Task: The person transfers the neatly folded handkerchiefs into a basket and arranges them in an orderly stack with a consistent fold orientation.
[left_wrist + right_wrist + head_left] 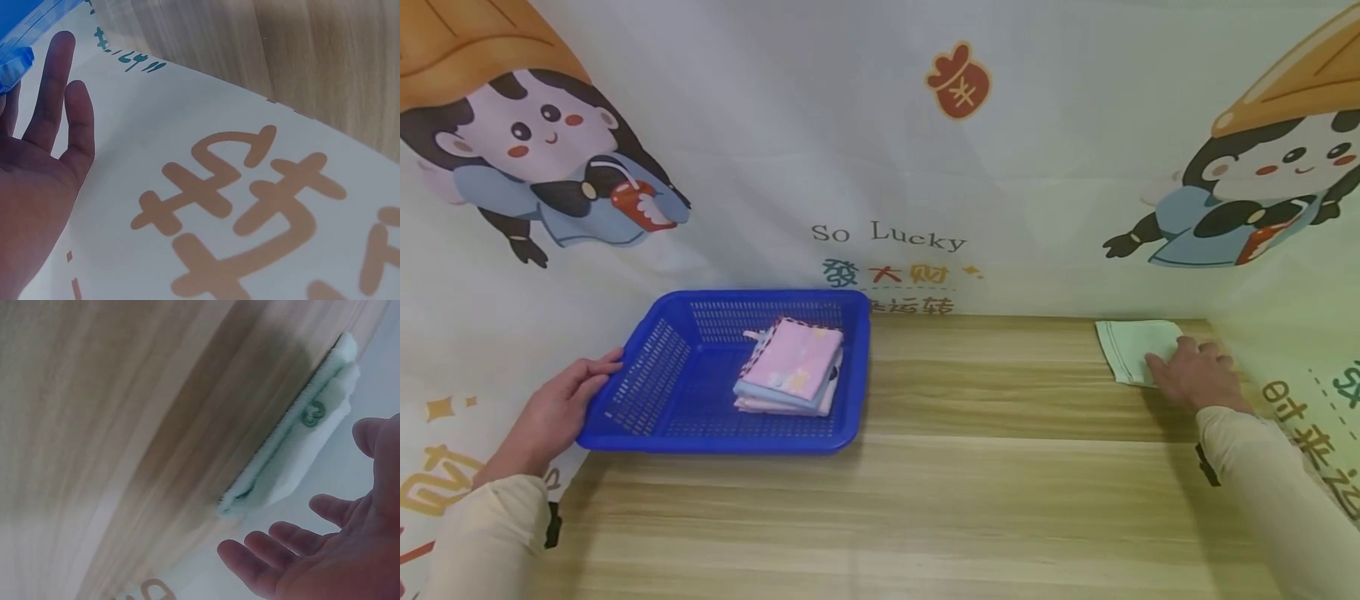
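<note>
A blue plastic basket stands at the left with a stack of folded towels, a pink one on top, in its right part. My left hand holds the basket's left rim; in the left wrist view two of its fingers stretch out fairly straight, while the thumb is out of sight. At the far right of the table lies a folded pale green towel, its edges and a small green mark showing in the right wrist view. My right hand is over the towel's right side, fingers spread and not curled round it.
The wooden table meets a printed white cloth along its back and sides. The left wrist view shows the cloth's large brown lettering close to the left hand.
</note>
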Demonstrator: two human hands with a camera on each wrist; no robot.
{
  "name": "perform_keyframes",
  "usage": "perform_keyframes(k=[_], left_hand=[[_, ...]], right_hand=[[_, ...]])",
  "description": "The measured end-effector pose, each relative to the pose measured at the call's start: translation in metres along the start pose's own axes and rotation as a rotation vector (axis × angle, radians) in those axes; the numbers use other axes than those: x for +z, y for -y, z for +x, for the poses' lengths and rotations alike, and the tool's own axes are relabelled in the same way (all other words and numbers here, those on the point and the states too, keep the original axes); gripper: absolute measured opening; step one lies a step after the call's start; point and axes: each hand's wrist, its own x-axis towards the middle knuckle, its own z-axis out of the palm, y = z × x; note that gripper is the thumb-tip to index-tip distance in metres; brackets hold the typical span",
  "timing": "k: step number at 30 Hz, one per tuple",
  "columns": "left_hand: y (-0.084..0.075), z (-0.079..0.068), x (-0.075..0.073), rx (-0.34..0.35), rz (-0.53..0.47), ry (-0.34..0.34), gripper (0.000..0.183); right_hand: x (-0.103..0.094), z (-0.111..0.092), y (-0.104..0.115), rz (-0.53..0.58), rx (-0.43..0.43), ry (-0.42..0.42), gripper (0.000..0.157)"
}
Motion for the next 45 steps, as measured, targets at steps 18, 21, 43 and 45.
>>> perform_keyframes(k=[18, 21, 43, 45], left_hand=[[0.005, -0.004, 0.000, 0.075, -0.040, 0.010, 0.056], [0.008, -0.004, 0.000, 0.082, -0.057, 0.019, 0.055], [0.006, -0.003, 0.001, 0.096, 0.000, 0.017, 0.054], [0.006, -0.003, 0.001, 0.094, 0.007, 0.015, 0.054]], right_hand=[[0.005, 0.003, -0.011, 0.032, 0.077, 0.095, 0.082], [0.006, 0.003, -0.011, 0.029, 0.081, 0.100, 0.083], [0.008, 0.003, -0.013, 0.076, 0.176, 0.063, 0.096], [0.007, 0.003, -0.013, 0.086, 0.187, 0.063, 0.097]])
